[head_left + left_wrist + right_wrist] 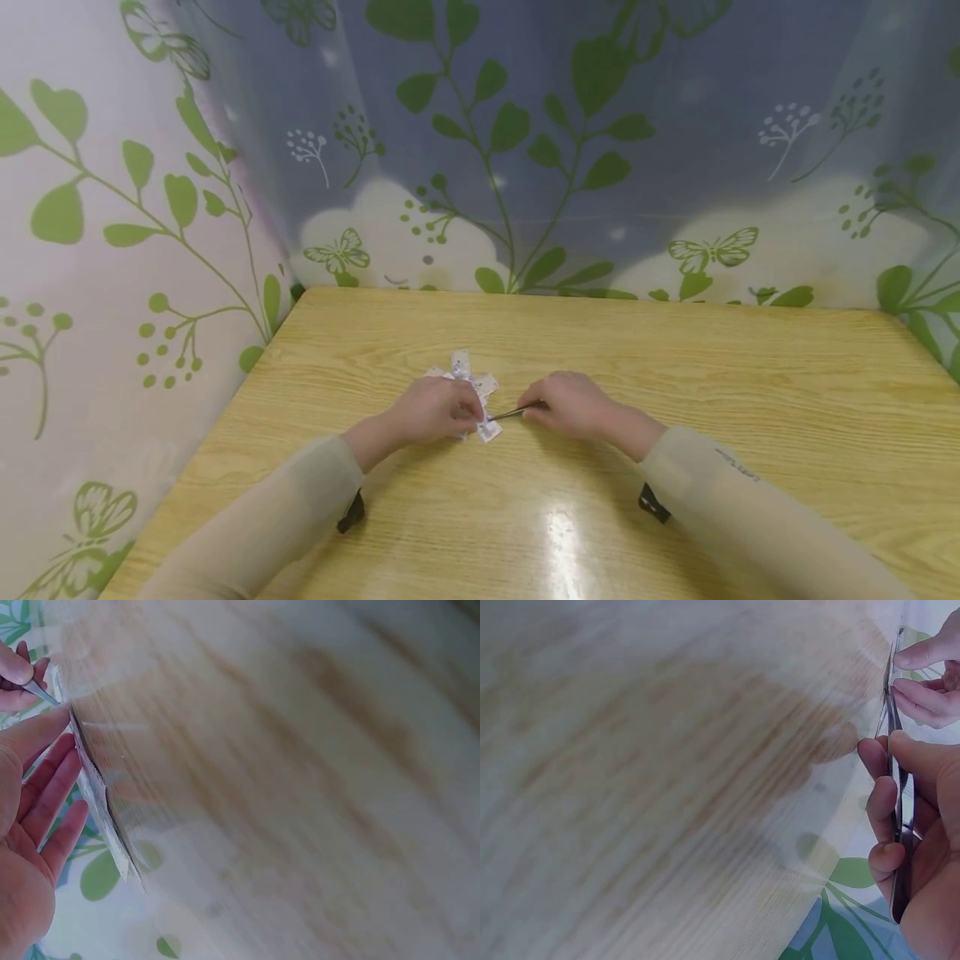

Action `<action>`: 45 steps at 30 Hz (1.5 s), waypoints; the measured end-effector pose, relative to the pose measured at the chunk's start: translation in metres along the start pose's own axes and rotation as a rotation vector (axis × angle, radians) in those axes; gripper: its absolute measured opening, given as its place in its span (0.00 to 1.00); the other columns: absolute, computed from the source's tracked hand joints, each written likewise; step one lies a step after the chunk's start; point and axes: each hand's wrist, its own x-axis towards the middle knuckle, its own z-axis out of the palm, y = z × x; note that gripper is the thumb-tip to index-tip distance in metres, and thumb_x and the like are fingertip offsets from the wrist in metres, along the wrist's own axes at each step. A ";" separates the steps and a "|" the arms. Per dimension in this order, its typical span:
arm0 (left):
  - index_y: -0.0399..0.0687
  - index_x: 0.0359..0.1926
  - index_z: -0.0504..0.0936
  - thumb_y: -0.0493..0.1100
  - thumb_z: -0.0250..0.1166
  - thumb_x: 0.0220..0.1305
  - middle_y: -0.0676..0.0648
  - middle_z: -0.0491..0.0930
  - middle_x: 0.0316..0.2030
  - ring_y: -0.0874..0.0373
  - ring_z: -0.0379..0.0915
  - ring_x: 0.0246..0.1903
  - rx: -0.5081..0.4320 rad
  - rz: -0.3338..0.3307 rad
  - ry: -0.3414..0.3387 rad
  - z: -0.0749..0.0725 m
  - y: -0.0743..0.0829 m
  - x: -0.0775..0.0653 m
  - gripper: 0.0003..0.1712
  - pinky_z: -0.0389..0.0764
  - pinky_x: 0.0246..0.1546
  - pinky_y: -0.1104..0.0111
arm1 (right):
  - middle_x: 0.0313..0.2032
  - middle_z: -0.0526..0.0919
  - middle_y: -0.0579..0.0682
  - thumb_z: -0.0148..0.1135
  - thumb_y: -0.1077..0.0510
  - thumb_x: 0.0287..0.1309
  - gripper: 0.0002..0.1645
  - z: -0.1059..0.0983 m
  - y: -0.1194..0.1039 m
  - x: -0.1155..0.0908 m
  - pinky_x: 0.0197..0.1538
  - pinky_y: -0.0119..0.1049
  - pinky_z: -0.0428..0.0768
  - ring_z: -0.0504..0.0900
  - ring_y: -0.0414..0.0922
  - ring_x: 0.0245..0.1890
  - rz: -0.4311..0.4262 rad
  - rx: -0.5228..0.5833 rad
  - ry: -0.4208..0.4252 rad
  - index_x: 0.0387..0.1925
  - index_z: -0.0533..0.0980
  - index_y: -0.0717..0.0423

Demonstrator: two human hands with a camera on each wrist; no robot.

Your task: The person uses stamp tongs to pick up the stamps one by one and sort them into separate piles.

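Note:
Several small white printed paper pieces (pixel 489 430) lie overlapping on the wooden table, fanned out around my left hand. My left hand (pixel 438 408) rests over them from the left, thumb and fingertips touching the paper, the other fingers stretched out loosely in the left wrist view. Part of the pieces is hidden under that hand. From the right, my right hand (pixel 573 404) grips slim metal tweezers (pixel 897 772) between thumb and curled fingers. Their narrow tip reaches the nearest piece, right beside the left fingertips.
The table (pixel 720 400) has a light wood-grain top with a glare spot near the front. A patterned curtain (pixel 525 192) with green leaves hangs along its back edge, and a similar pale one (pixel 97 275) runs along the left side.

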 end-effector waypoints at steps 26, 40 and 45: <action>0.57 0.33 0.85 0.45 0.71 0.58 0.61 0.80 0.34 0.66 0.77 0.34 0.015 0.023 0.031 -0.002 -0.005 -0.001 0.02 0.77 0.36 0.69 | 0.37 0.87 0.47 0.65 0.60 0.61 0.07 -0.017 0.013 -0.023 0.41 0.43 0.80 0.84 0.45 0.38 -0.007 -0.020 0.036 0.39 0.85 0.55; 0.56 0.34 0.85 0.45 0.71 0.59 0.59 0.81 0.35 0.64 0.78 0.35 -0.004 0.001 0.003 -0.002 0.001 -0.001 0.03 0.77 0.38 0.68 | 0.34 0.87 0.51 0.61 0.61 0.64 0.14 -0.061 0.050 -0.075 0.30 0.40 0.78 0.82 0.41 0.28 0.262 0.051 0.121 0.48 0.82 0.64; 0.56 0.33 0.85 0.45 0.71 0.58 0.60 0.81 0.34 0.64 0.78 0.35 -0.018 0.001 0.017 0.000 0.001 -0.003 0.03 0.77 0.38 0.68 | 0.33 0.86 0.52 0.61 0.61 0.63 0.15 -0.074 0.069 -0.098 0.26 0.39 0.73 0.79 0.40 0.24 0.317 0.029 0.187 0.48 0.81 0.66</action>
